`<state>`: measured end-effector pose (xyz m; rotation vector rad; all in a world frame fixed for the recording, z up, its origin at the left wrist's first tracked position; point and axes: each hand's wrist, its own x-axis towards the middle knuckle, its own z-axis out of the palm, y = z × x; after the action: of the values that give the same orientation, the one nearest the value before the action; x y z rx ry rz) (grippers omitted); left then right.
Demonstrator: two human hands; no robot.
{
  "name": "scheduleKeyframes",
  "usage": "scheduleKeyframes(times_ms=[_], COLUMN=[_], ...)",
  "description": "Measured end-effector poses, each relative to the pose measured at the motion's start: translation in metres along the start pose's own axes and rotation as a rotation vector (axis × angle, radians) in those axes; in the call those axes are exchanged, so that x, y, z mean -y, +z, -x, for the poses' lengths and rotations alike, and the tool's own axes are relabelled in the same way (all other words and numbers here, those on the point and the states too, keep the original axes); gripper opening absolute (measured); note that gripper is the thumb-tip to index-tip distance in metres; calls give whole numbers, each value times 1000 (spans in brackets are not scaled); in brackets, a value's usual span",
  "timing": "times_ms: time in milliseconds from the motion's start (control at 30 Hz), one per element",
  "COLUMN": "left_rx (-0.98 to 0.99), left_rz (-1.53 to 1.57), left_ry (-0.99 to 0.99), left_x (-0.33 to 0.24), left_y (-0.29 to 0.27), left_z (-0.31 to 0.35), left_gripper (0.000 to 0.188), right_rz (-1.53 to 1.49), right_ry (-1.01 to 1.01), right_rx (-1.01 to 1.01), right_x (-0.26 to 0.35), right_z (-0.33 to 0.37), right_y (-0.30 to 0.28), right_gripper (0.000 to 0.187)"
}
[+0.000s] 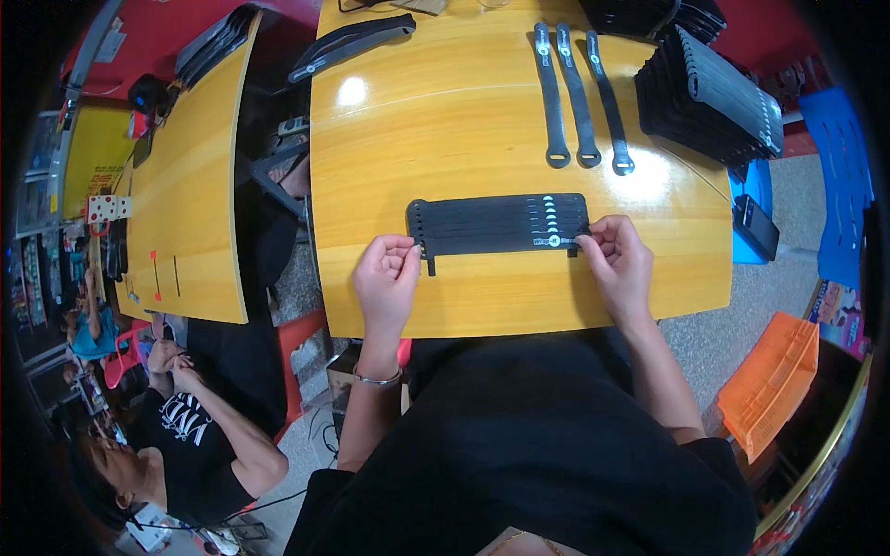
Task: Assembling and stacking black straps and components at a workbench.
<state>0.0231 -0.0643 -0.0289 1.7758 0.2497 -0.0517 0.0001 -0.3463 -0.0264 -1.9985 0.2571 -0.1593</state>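
Note:
Several black straps lie side by side as a flat row (482,225) on the yellow table in front of me, with white print near their right ends. Two small black tabs stick out below the row's near edge. At its lower left corner, my left hand (385,283) pinches the end of the nearest strap between thumb and fingertips. My right hand (619,264) pinches the same strap's right end, its thumb beside the print. Beyond the row lie three loose black straps (582,102) with slotted ends toward me.
Tall stacks of black straps (709,97) stand at the table's far right. A black strap bundle (352,46) lies far left. A dark phone-like device (756,227) rests on blue at the right, above an orange crate (769,385). Another person (199,422) sits left by a second table (190,204).

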Motion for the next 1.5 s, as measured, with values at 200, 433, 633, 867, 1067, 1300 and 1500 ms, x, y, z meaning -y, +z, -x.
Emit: scheduleKeyframes(times_ms=[200, 433, 633, 867, 1067, 1300, 1500], left_rx=[-8, -3, -8, -43, -84, 331, 423], left_rz=[8, 10, 13, -13, -433, -816, -945], left_ry=[-10, 1, 11, 67, 240, 671, 635], left_x=[-1, 2, 2, 8, -14, -31, -27], left_y=[2, 1, 2, 3, 11, 37, 36], left_z=[0, 0, 0, 3, 18, 27, 25], left_gripper=[10, 11, 11, 11, 21, 60, 66], right_rz=[30, 73, 122, 217, 210, 495, 493], right_ry=[-5, -20, -23, -123, -196, -466, -306], right_rx=[-4, -16, -25, -49, 32, 29, 84], right_x=[4, 7, 8, 11, 21, 21, 22], right_z=[0, -1, -1, -2, 3, 9, -3], right_y=[-1, 1, 2, 1, -9, -9, -22], right_gripper=[19, 20, 22, 22, 12, 18, 7])
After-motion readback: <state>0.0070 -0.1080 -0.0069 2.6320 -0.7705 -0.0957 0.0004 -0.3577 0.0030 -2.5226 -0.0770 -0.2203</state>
